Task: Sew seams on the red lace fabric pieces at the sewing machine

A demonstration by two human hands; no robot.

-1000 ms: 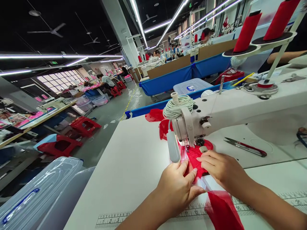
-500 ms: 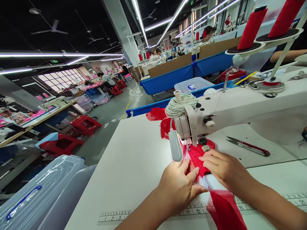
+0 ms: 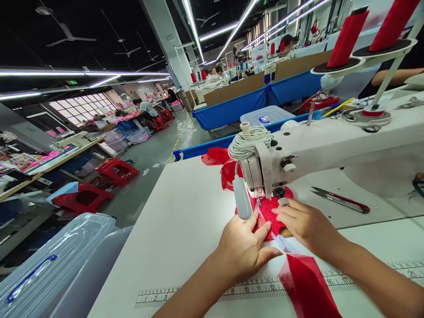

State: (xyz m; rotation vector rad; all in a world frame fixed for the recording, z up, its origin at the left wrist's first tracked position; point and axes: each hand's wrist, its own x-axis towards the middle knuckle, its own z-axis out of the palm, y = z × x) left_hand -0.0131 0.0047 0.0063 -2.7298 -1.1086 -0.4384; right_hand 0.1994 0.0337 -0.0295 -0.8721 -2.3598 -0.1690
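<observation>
Red lace fabric point(image 3: 270, 215) lies beneath the presser foot point(image 3: 259, 201) of a white sewing machine point(image 3: 318, 150). My left hand point(image 3: 243, 247) rests on its near left part, fingers stretched out and thumb apart, just in front of the small lamp point(image 3: 243, 198). On the right, my right hand point(image 3: 301, 223) has its fingertips bent and closed on the edge of the lace, close to the needle area. A sheer white strip point(image 3: 285, 243) runs from the lace towards a red sheer piece point(image 3: 306, 282) hanging over the table's ruler marks point(image 3: 247, 290).
Thread snips point(image 3: 341, 199) lie on the machine bed to the right. More red sheer pieces point(image 3: 228, 174) are behind the lamp. Red thread cones point(image 3: 347, 37) stand above the machine. A clear lidded box point(image 3: 62, 256) is at the lower left, with red stools point(image 3: 117, 172) beyond.
The red lace has moved a little further under the presser foot, and more red shows left of the lamp. Both hands have shifted slightly forward with it.
</observation>
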